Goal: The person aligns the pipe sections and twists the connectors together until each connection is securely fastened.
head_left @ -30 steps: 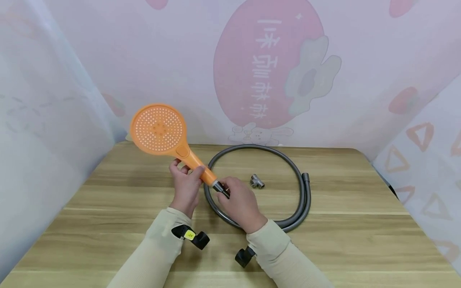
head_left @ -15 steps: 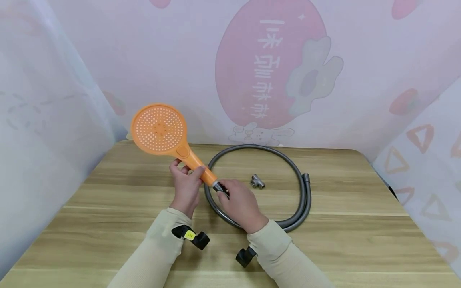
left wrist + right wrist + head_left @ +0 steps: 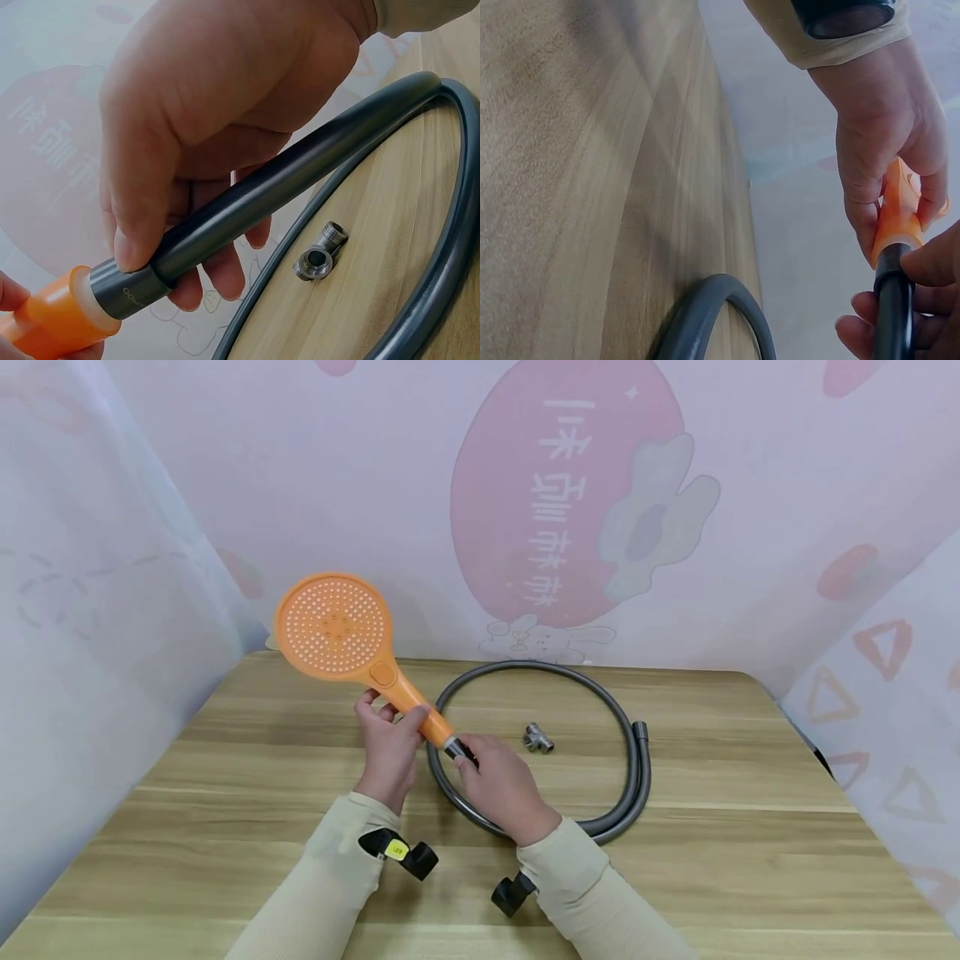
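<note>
An orange shower head [image 3: 334, 627] is tilted up to the left above the table, its perforated face toward the head camera. My left hand [image 3: 388, 752] grips its handle [image 3: 423, 710] near the lower end. A dark grey shower hose [image 3: 630, 760] meets that end at a dark collar [image 3: 127, 289]. My right hand [image 3: 504, 785] pinches the collar between thumb and fingers, as the left wrist view shows. In the right wrist view the collar sits against the handle's pale end ring; any thread inside is hidden.
The hose lies in a loop on the wooden table [image 3: 750, 860], its free end [image 3: 638, 731] at the right. Inside the loop lies a metal T-shaped fitting [image 3: 537, 738]. A printed cloth backdrop [image 3: 360, 485] stands behind the table.
My right thumb and fingers have shifted slightly on the collar. The left hand and the shower head stay almost where they were.
</note>
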`<action>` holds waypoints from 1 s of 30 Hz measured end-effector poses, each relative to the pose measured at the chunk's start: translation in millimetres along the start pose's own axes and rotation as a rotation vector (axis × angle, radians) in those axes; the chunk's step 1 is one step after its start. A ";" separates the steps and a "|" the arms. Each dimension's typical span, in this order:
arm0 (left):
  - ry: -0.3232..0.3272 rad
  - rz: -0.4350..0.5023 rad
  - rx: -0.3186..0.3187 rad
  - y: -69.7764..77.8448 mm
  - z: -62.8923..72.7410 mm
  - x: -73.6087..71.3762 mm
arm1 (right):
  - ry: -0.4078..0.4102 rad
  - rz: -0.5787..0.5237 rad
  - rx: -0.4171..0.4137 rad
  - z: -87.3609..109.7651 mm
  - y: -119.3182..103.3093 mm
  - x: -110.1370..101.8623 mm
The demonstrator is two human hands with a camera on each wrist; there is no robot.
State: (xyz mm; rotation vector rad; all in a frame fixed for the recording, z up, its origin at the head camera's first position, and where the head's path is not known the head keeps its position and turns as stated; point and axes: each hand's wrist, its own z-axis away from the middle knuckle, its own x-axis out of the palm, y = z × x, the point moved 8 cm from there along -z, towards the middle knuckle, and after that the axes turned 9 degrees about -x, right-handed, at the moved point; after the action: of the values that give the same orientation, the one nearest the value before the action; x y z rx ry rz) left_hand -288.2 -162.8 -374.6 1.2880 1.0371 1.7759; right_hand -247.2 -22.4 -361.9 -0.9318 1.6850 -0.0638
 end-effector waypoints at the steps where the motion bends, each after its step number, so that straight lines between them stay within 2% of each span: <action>1: 0.001 0.002 0.000 0.1 -0.1 0.3 | -0.005 -0.007 0.001 -0.2 0.4 0.2; 10: 0.020 0.036 0.012 -0.8 -1.3 0.6 | 0.023 -0.049 0.020 1.7 5.2 -4.0; 21: 0.026 0.021 0.012 -0.3 -3.4 -0.3 | 0.071 0.055 -0.002 4.3 1.5 -8.4; 30: 0.033 0.023 0.004 0.2 -3.3 0.1 | 0.115 0.095 -0.009 3.9 -2.2 -10.5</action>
State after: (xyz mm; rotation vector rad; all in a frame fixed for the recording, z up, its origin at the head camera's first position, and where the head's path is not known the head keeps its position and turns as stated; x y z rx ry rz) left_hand -291.5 -163.5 -375.0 1.2819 1.0481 1.8187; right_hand -242.4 -16.0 -353.8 -0.8672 1.8350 -0.0469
